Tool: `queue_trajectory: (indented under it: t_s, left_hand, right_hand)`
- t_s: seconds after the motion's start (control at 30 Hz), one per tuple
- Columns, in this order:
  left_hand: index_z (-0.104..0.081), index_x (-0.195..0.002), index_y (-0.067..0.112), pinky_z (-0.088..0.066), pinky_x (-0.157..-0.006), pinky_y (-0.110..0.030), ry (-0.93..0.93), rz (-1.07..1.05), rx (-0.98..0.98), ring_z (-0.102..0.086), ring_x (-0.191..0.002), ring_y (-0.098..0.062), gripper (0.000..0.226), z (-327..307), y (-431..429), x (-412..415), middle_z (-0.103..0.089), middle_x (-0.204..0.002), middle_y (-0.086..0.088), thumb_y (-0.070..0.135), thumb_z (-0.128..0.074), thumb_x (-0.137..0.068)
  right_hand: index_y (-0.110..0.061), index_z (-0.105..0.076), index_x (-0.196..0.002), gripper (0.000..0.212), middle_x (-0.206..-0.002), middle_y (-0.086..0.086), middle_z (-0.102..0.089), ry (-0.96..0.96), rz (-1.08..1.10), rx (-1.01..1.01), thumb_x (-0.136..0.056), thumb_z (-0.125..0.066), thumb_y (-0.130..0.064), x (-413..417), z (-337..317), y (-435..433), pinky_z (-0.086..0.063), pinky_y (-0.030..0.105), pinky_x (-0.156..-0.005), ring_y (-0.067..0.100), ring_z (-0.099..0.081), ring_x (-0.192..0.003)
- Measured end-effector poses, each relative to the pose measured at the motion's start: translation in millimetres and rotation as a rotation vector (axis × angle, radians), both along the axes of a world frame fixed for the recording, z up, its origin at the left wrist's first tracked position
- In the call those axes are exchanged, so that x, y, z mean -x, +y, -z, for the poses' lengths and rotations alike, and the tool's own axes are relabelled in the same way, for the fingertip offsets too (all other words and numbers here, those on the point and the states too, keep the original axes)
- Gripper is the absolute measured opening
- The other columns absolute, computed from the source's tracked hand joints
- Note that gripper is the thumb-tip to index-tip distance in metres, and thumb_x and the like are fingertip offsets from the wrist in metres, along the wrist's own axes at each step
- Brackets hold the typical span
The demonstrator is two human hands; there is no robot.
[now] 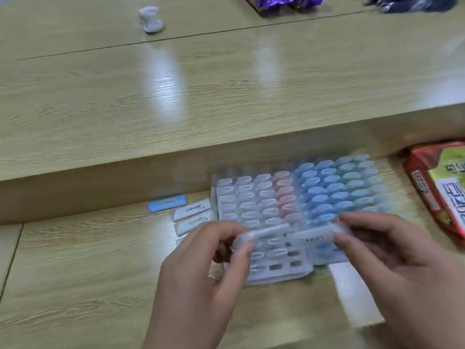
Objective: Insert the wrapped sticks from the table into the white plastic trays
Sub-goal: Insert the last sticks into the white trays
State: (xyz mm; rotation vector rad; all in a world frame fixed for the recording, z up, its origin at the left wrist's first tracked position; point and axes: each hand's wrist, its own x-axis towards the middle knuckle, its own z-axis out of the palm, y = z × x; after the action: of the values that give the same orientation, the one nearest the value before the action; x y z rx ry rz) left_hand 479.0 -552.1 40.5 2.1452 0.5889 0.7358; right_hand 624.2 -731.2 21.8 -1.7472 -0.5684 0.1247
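Two white plastic trays lie side by side on the lower wooden table. The left tray (219, 197) holds white and pink wrapped sticks, with some empty slots near its front. The right tray (362, 159) is filled with blue ones. Above the left tray's front rows I hold one white wrapped stick (289, 235) level. My left hand (201, 280) pinches its left end and my right hand (392, 268) pinches its right end. Loose white wrapped sticks (192, 212) and a blue one (167, 203) lie on the table left of the trays.
A raised wooden shelf (176, 102) runs behind the trays. A red and green snack packet (440, 192) lies at the right. On the shelf are a crumpled white tissue (151, 18), purple packaging (276, 1) and dark items (407, 3). A white strip (352, 295) lies under my right hand.
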Motion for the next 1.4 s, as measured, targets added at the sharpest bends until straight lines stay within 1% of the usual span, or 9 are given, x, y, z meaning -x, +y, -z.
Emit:
queue_trajectory:
  t_s: [0.17,0.23,0.37,0.53,0.77,1.0,1.13,1.3,1.4]
  left_hand:
    - [-0.067,-0.089,0.036,-0.045,-0.067,-0.015,0.140,0.070,-0.287,-0.058,-0.072,0.001,0.007,0,-13,3,-0.064,-0.079,0.019,0.038,-0.061,-0.088]
    - [-0.072,-0.088,0.033,-0.045,-0.069,-0.014,0.204,0.108,-0.373,-0.059,-0.072,-0.002,0.014,2,-17,7,-0.066,-0.081,0.019,0.039,-0.059,-0.092]
    - [-0.077,-0.089,0.024,-0.052,-0.058,-0.030,0.190,0.144,-0.466,-0.063,-0.070,-0.013,0.011,6,-25,7,-0.068,-0.083,0.011,0.030,-0.067,-0.092]
    - [-0.079,-0.089,0.020,-0.051,-0.051,-0.030,0.248,0.127,-0.565,-0.064,-0.065,-0.020,0.016,13,-29,-2,-0.069,-0.080,0.005,0.028,-0.065,-0.092]
    - [-0.078,-0.092,0.019,-0.046,-0.049,-0.029,0.290,0.114,-0.529,-0.061,-0.068,-0.020,0.013,14,-31,-6,-0.066,-0.080,0.004,0.025,-0.066,-0.090]
    - [-0.074,-0.091,0.014,-0.032,-0.060,-0.031,0.417,0.175,-0.631,-0.057,-0.067,-0.026,0.016,15,-36,-9,-0.062,-0.080,-0.002,0.011,-0.075,-0.076]
    - [-0.076,-0.098,0.015,-0.041,-0.062,-0.032,0.342,0.116,-0.621,-0.060,-0.070,-0.025,0.022,23,-38,-12,-0.066,-0.086,-0.001,0.011,-0.079,-0.076]
    - [-0.070,-0.112,0.025,-0.047,-0.073,-0.026,0.214,0.105,-0.330,-0.060,-0.079,-0.013,0.029,32,-26,-9,-0.067,-0.092,0.011,0.025,-0.075,-0.084]
    - [-0.065,-0.101,0.023,-0.046,-0.073,-0.029,0.167,0.128,-0.347,-0.059,-0.078,-0.016,0.019,35,-22,-7,-0.066,-0.092,0.009,0.019,-0.075,-0.085]
  right_hand:
    - [-0.027,-0.074,-0.096,0.019,-0.098,-0.013,-0.069,-0.339,-0.074,0.154,-0.081,-0.074,-0.015,-6,2,-3,-0.051,0.013,-0.079,0.009,-0.068,-0.094]
    - [-0.021,-0.076,-0.094,0.015,-0.097,-0.007,-0.069,-0.368,-0.091,0.179,-0.081,-0.073,-0.013,-5,6,-6,-0.051,0.015,-0.078,0.010,-0.068,-0.093]
    - [-0.021,-0.076,-0.095,0.012,-0.098,-0.006,-0.069,-0.377,-0.130,0.199,-0.087,-0.068,-0.020,-3,12,-6,-0.048,0.015,-0.081,0.004,-0.066,-0.095]
    - [-0.022,-0.076,-0.097,0.016,-0.098,-0.008,-0.069,-0.414,-0.141,0.224,-0.084,-0.072,-0.014,-6,14,-12,-0.048,0.014,-0.078,0.001,-0.066,-0.091]
    - [-0.022,-0.077,-0.097,0.013,-0.100,-0.010,-0.069,-0.429,-0.212,0.223,-0.087,-0.068,-0.021,-6,17,-14,-0.047,0.011,-0.077,0.000,-0.065,-0.092]
    - [-0.019,-0.079,-0.100,0.019,-0.102,-0.005,-0.071,-0.564,-0.372,0.331,-0.084,-0.072,-0.010,-4,26,-19,-0.055,0.032,-0.066,0.014,-0.069,-0.089]
    - [-0.018,-0.078,-0.105,0.030,-0.104,-0.003,-0.071,-0.701,-0.411,0.421,-0.080,-0.070,-0.004,-2,30,-16,-0.054,0.033,-0.058,0.023,-0.066,-0.087]
    - [-0.021,-0.078,-0.105,0.026,-0.103,-0.005,-0.072,-0.662,-0.384,0.398,-0.087,-0.061,-0.012,-1,31,-11,-0.054,0.033,-0.058,0.024,-0.067,-0.086]
    - [-0.021,-0.078,-0.106,0.025,-0.103,-0.007,-0.071,-0.636,-0.386,0.396,-0.089,-0.060,-0.013,-1,31,-10,-0.054,0.033,-0.061,0.021,-0.067,-0.088]
